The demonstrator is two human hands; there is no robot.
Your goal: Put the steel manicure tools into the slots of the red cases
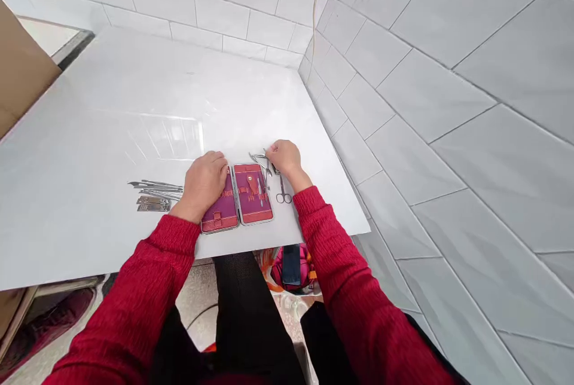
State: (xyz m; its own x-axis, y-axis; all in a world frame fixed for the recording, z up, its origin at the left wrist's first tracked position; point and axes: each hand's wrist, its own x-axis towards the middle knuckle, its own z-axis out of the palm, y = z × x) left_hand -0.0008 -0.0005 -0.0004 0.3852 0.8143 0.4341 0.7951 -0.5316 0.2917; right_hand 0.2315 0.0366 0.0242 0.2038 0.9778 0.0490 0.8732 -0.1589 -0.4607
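A manicure case (256,216) lies unfolded on the white table, purple inside with red loops and several small tools in its right half. My left hand (205,183) grips the case's left half, fingers curled over its upper part. Beyond the right half, my right hand (285,159) is closed in a pinch among metal tools; what its fingertips hold is hidden. Beside those fingertips lie nippers (258,158). Small scissors (283,197) lie just below the right hand, handles toward me. Left of the case is a group of metal tools (164,189) with nail clippers (153,203).
The white table (107,152) meets tiled walls at the back and right. A cardboard box (22,68) stands at the far left. Below the table's front edge are a pink bag (278,266) and a dark phone (291,264). A thin cable (315,8) hangs in the corner.
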